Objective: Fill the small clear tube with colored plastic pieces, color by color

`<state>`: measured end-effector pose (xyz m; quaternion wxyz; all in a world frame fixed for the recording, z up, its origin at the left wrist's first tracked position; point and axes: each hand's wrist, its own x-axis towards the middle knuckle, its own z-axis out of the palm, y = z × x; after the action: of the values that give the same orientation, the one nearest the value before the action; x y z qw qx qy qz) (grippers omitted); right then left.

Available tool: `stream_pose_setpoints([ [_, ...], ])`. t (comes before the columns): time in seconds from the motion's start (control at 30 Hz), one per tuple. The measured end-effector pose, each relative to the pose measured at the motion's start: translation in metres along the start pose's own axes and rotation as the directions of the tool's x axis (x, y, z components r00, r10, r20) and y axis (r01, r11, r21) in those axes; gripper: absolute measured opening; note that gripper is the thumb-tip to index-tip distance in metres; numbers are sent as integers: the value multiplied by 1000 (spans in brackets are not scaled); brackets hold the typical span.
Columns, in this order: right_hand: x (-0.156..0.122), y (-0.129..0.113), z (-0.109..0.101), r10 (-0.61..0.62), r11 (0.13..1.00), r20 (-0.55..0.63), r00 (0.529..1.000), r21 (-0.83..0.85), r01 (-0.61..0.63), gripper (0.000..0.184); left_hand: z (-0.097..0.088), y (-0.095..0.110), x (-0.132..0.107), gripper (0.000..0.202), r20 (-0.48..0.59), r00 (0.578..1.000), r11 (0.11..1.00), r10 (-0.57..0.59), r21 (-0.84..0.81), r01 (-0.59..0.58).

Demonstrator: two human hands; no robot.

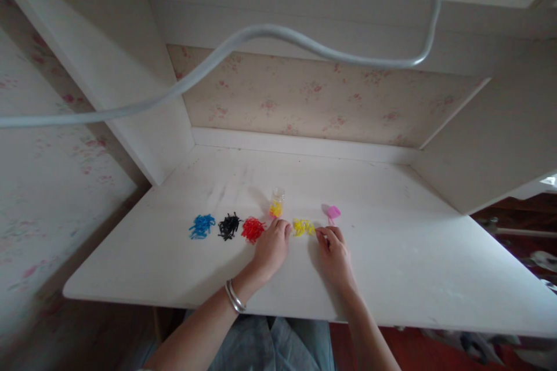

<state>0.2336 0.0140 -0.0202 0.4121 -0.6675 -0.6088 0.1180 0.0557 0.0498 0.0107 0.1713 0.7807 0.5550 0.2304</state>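
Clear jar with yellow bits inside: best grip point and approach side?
I'd pinch the upper walls of the clear jar, thumb and fingers on opposite sides, coming from the right. It looks upright and roughly cylindrical, with its upper part unobstructed; the left hand crowds its near, lower end, and the red pile lies to its near left.

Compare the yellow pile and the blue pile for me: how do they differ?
The yellow pile is spread thin, with gaps showing between pieces; the blue pile is heaped more densely. The yellow pile lies between the left hand and the right hand, while the blue pile sits apart from both, at the row's left end. Both are small loose pieces on the white desktop.
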Motion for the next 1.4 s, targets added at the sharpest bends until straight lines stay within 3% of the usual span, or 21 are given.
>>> stream_pose_setpoints([
  [0.37, 1, -3, 3, 33, 998, 9, 999, -53, -32, 46, 0, -4, 3, 29, -36, 999, 995, -7, -100, 4],
  [0.63, 0, -3, 4, 52, 996, 18, 998, -69, -51, 41, -2, -3, 3, 29, -54, 998, 993, -14, -121, 8],
  [0.73, 0, -1, 3, 36, 987, 64, 997, -158, -26, 38, -14, 3, 0, 28, -77, 997, 992, 21, -125, -30],
  [0.83, -1, 1, 2, 3, 975, 111, 994, -222, 22, 35, -38, 9, 4, 28, -170, 983, 991, 68, -103, -86],
  [1.03, -2, 1, 1, 14, 980, 90, 996, -199, 4, 40, -80, 4, 31, 25, -331, 941, 997, 65, -16, -74],
  [1.17, -2, 0, 1, 5, 987, 63, 998, -160, 5, 43, -87, -2, 45, 23, -339, 938, 997, 73, 49, -60],
  [1.4, -1, -3, 0, 15, 994, 45, 999, -113, -10, 44, -85, -2, 54, 24, -289, 955, 994, 63, 105, -34],
])
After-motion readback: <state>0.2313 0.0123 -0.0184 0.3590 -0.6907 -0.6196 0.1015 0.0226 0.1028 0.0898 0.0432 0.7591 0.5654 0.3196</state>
